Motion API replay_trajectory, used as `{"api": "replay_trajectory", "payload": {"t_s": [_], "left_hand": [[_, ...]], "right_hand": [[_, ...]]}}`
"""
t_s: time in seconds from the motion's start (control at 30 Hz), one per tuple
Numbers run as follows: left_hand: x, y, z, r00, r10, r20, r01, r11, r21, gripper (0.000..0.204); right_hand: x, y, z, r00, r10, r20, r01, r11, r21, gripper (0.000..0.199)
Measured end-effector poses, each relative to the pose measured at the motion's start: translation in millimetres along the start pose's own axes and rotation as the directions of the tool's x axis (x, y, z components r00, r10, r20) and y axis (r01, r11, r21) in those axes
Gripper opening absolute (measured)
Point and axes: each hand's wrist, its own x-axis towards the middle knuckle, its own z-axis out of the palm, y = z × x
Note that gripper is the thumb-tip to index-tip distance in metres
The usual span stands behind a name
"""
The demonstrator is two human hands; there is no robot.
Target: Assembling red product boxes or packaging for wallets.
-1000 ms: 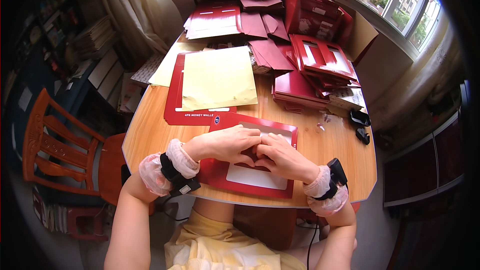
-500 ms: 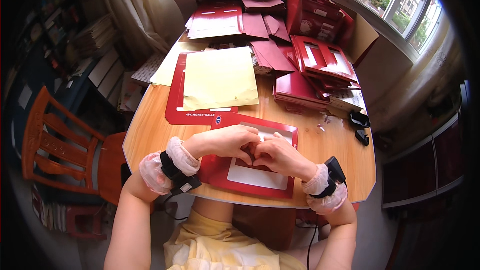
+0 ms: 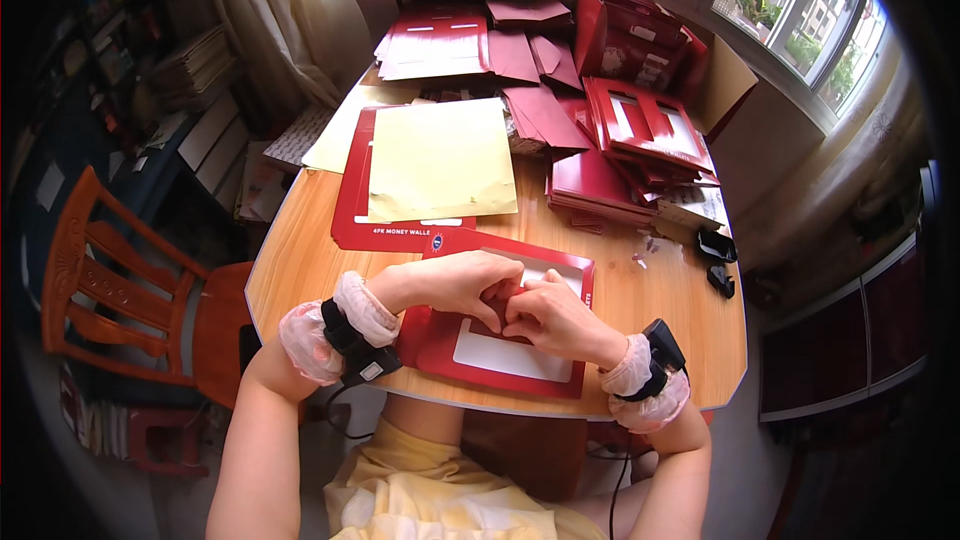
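Observation:
A red card sleeve (image 3: 432,352) with white window panels lies at the table's front edge, under both hands. My left hand (image 3: 462,285) reaches over its middle, fingers curled and pinched together. My right hand (image 3: 562,320) is closed beside it, its thumb and fingertips almost meeting those of the left. Whatever sits between the fingertips is hidden or too small to make out. Just beyond the hands, a second red sleeve (image 3: 350,212) lies partly under a pale yellow sheet (image 3: 440,160).
Red card pieces (image 3: 435,40) and dusky red envelopes (image 3: 548,118) cover the far side. Stacked red sleeves (image 3: 650,125) and a red box (image 3: 632,40) stand at the back right. Small black objects (image 3: 718,262) lie near the right edge. A wooden chair (image 3: 125,285) stands left.
My right hand's fingers have shifted slightly against the left hand's. The sleeve stays in nearly the same place, and the view has tilted a little.

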Motion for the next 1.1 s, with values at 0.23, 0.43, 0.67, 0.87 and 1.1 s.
{"api": "replay_trajectory", "payload": {"t_s": [0.23, 0.43, 0.67, 0.87, 1.1], "left_hand": [[1, -5, -1, 0.998, 0.068, -0.006, -0.068, 0.997, 0.023, 0.044], [-1, -1, -3, 1.0, -0.021, -0.012, 0.021, 1.0, 0.01, 0.046], [-2, -4, -5, 0.996, 0.085, 0.038, -0.086, 0.996, 0.018, 0.031], [3, -1, -5, 0.99, 0.111, 0.083, -0.113, 0.993, 0.026, 0.018], [2, -2, -6, 0.993, 0.092, 0.079, -0.097, 0.993, 0.062, 0.018]], "right_hand": [[-8, -2, -23, 0.98, 0.103, 0.171, -0.091, 0.993, -0.077, 0.012], [4, -3, 1, 1.0, 0.01, 0.01, -0.01, 1.0, -0.015, 0.014], [-23, -3, -43, 0.953, 0.229, 0.199, -0.203, 0.969, -0.144, 0.018], [-22, -2, -52, 0.884, 0.364, 0.294, -0.348, 0.931, -0.106, 0.017], [0, 6, -10, 0.998, 0.039, 0.058, -0.038, 0.999, -0.027, 0.017]]}}
